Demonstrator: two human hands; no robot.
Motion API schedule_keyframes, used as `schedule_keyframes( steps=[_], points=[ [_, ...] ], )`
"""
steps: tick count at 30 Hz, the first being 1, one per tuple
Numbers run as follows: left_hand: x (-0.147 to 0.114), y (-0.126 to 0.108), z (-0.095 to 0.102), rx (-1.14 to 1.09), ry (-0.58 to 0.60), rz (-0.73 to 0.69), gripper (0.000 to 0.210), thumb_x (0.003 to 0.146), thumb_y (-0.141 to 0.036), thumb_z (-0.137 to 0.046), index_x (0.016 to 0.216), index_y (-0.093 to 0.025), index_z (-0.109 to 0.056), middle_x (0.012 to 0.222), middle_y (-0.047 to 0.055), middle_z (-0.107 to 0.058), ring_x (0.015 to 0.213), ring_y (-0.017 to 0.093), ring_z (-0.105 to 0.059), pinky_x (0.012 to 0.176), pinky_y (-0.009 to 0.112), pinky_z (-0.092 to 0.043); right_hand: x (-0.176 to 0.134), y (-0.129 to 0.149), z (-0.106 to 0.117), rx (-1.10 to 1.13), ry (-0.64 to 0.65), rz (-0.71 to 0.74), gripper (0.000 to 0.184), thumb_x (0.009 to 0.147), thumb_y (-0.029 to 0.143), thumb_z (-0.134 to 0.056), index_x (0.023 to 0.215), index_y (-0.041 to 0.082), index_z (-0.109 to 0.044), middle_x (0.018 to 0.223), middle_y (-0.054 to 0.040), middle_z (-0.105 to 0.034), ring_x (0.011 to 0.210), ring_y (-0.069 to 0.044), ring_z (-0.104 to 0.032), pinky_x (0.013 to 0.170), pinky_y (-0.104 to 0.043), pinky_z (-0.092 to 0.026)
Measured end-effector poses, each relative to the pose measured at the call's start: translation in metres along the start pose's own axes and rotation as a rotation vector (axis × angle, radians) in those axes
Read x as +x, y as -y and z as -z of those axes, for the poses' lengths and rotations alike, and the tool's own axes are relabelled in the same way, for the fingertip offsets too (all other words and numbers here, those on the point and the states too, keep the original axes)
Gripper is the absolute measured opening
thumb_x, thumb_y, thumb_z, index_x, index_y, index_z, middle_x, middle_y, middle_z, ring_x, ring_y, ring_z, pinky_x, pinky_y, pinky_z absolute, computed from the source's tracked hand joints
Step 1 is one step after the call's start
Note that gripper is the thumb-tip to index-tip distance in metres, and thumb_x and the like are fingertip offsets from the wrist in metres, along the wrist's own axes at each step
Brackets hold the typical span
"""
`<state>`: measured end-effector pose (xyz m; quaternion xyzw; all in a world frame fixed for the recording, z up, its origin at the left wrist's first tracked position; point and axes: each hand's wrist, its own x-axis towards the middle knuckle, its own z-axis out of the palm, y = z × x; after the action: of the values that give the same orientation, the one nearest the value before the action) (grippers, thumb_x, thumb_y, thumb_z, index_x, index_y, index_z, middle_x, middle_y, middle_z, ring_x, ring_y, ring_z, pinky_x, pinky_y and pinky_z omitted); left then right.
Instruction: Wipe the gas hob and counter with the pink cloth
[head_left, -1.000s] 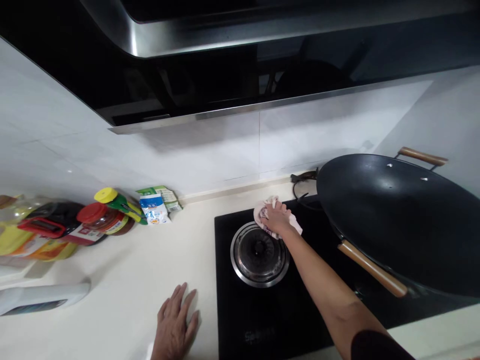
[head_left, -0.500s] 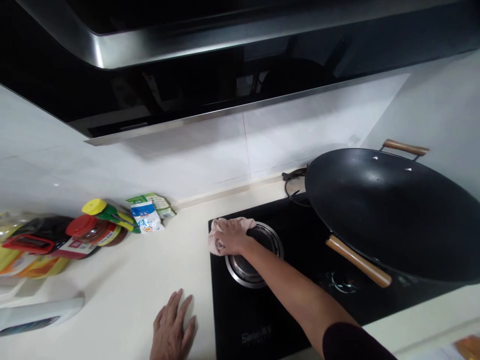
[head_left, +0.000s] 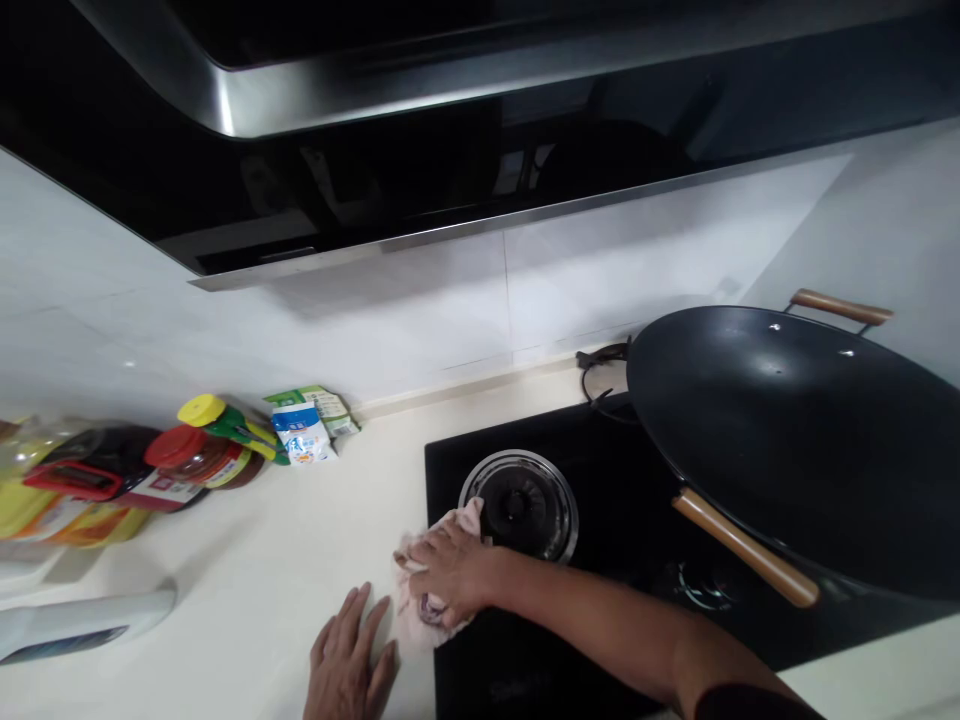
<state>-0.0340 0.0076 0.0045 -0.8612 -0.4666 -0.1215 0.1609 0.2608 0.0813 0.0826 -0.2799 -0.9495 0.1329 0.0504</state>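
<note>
My right hand (head_left: 454, 575) presses a pink cloth (head_left: 414, 618) down at the left edge of the black cooktop (head_left: 487, 660), its fingers bunched on the fabric. Part of the cloth hangs over onto the pale counter (head_left: 285, 545). Just behind and right of that hand is the round burner (head_left: 525, 505) with its metal ring; my forearm crosses in front of it. My left hand (head_left: 349, 655) lies flat on the counter with fingers spread, holding nothing, close to the cloth.
A big black wok (head_left: 795, 450) with wooden handles covers the cooktop's right side. At the left stand a red-capped jar (head_left: 202, 457), a yellow-capped bottle (head_left: 232, 420), small packets (head_left: 304, 432) and a white bottle (head_left: 90, 622). A range hood (head_left: 450, 150) hangs low above.
My right hand has drawn the cloth from the burner's upper left side toward me, down along the cooktop's left edge. My left hand stays on the counter. The view shifts slightly.
</note>
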Motion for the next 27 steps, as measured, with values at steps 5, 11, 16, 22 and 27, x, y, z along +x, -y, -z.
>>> schedule_keyframes(
  steps=[5,11,16,22,27],
  points=[
    [0.001,-0.003,0.005,-0.001,0.010,-0.007,0.050,0.096,-0.043,-0.053,0.141,-0.023,-0.060,0.154,0.015,-0.056,0.142,0.031,-0.050,0.112,0.045,-0.036,0.029,-0.049,0.020,0.094,0.079,-0.075,0.050,0.081,0.045,-0.080,0.126,0.031,-0.065,0.154,-0.0095,-0.047,0.131,-0.034,-0.049,0.105,-0.054,-0.041],
    [0.002,-0.007,0.009,-0.020,0.032,0.010,0.049,0.096,-0.042,-0.055,0.141,-0.024,-0.061,0.154,0.013,-0.056,0.143,0.031,-0.050,0.114,0.044,-0.034,0.026,-0.112,0.043,0.136,0.017,-0.319,0.048,0.082,0.035,-0.076,0.129,0.032,-0.063,0.145,-0.0087,-0.051,0.126,-0.031,-0.050,0.106,-0.050,-0.039],
    [0.002,-0.010,0.011,-0.018,0.029,0.020,0.048,0.096,-0.039,-0.056,0.140,-0.023,-0.062,0.155,0.014,-0.056,0.144,0.031,-0.049,0.116,0.044,-0.033,-0.023,-0.161,0.058,0.094,-0.092,-0.628,0.057,0.087,0.029,-0.068,0.142,0.030,-0.054,0.156,-0.0121,-0.039,0.132,-0.033,-0.044,0.105,-0.048,-0.036],
    [0.001,-0.010,0.009,-0.018,0.029,0.029,0.047,0.096,-0.040,-0.055,0.140,-0.024,-0.062,0.154,0.013,-0.057,0.143,0.030,-0.050,0.115,0.045,-0.034,-0.102,-0.167,0.057,0.046,-0.174,-0.927,0.055,0.089,0.026,-0.066,0.143,0.032,-0.056,0.143,-0.0117,-0.046,0.123,-0.029,-0.047,0.097,-0.040,-0.036],
    [0.002,-0.008,0.007,0.003,0.035,0.031,0.047,0.097,-0.040,-0.054,0.140,-0.024,-0.062,0.154,0.012,-0.057,0.143,0.030,-0.050,0.114,0.045,-0.034,-0.151,-0.138,0.041,0.025,-0.205,-1.089,0.048,0.090,0.026,-0.064,0.138,0.030,-0.060,0.136,-0.0125,-0.048,0.118,-0.030,-0.047,0.093,-0.039,-0.036]
  ],
)
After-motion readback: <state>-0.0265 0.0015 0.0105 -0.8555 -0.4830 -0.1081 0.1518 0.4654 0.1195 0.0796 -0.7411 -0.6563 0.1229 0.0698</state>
